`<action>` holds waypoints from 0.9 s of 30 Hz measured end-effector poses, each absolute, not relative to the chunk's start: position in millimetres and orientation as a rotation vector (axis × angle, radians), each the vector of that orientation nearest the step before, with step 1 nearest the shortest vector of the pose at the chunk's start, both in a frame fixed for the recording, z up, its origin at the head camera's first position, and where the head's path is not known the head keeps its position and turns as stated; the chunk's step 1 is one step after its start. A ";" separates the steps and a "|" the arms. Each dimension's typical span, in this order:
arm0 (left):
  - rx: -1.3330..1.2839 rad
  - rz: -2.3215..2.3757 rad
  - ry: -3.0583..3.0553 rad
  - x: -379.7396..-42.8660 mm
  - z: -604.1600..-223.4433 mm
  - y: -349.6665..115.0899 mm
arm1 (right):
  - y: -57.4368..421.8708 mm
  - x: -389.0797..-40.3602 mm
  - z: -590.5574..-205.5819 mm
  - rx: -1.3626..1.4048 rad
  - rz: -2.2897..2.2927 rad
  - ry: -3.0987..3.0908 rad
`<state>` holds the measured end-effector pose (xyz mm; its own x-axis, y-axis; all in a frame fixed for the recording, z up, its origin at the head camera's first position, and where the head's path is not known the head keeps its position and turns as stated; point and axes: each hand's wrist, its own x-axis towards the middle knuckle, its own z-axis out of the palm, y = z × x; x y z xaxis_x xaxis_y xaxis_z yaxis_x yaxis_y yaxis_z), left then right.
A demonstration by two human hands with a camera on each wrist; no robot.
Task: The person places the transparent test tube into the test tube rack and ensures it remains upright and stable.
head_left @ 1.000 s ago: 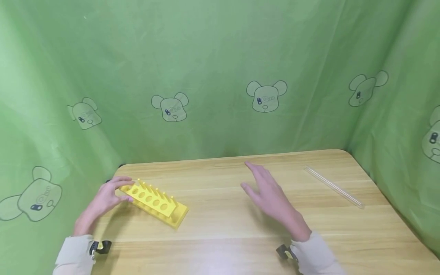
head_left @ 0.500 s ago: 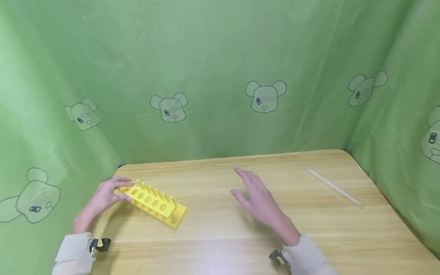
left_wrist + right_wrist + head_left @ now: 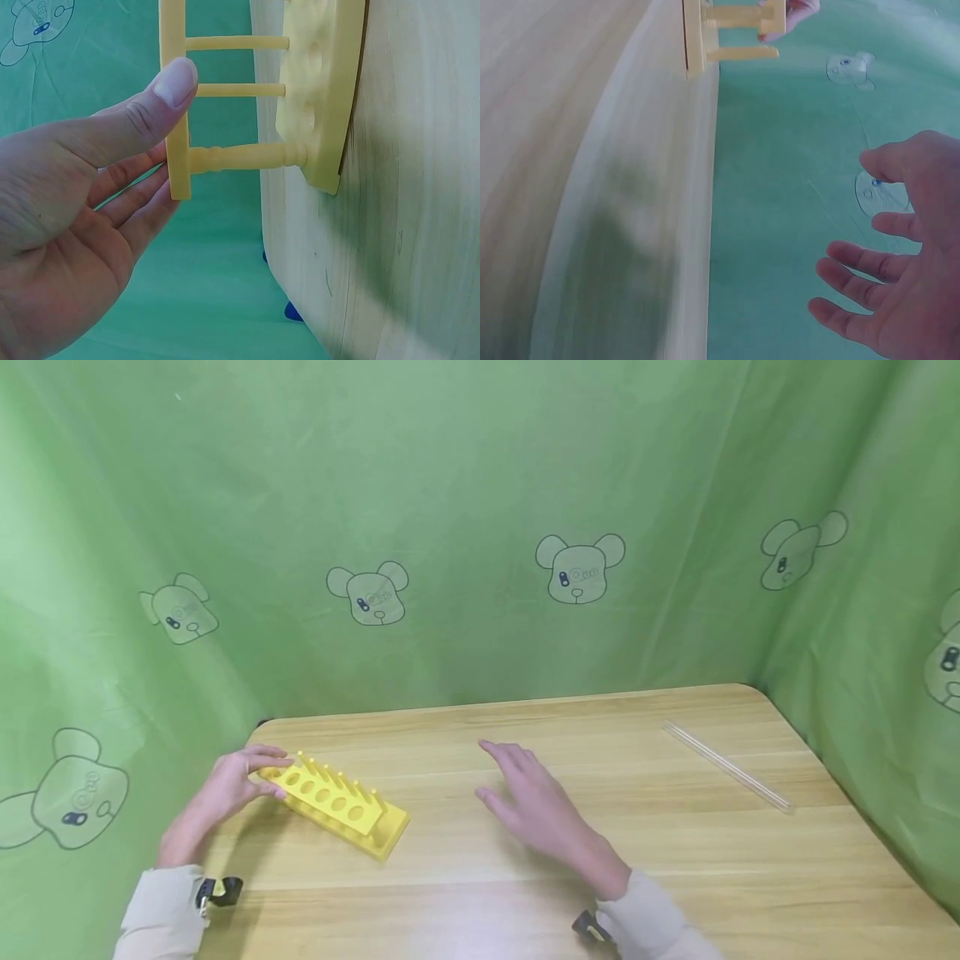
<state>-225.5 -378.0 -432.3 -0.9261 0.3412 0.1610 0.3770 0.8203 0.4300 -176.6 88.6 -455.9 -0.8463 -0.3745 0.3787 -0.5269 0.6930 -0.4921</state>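
Head view bright, with glare on the near tabletop (image 3: 468, 922). Soft shadows cross it in both dimmer wrist views.

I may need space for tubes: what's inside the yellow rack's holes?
In the yellow rack, five uncovered holes show nothing inside. The left hand partly covers the gripped end, so the hole there cannot be fully seen.

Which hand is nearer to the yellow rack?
Left. The left hand pinches the top plate of the yellow rack at its far-left end; the right hand hovers above the table, right of the rack, not touching it.
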 end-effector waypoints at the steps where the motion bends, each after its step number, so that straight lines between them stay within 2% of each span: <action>1: -0.573 -0.720 -2.926 -225.0 -431.9 -377.9 | 86.3 -176.7 -456.4 0.735 0.871 -2.651; 27: -0.545 -0.697 -2.978 -226.2 -425.2 -373.2 | 23.6 -177.1 -449.5 0.962 0.882 -2.580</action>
<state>-226.2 -373.2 -425.2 -0.9378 0.3286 0.1118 0.3441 0.8379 0.4236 -177.1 23.6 -449.5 -0.7508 -0.5092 0.4208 -0.6602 0.5988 -0.4534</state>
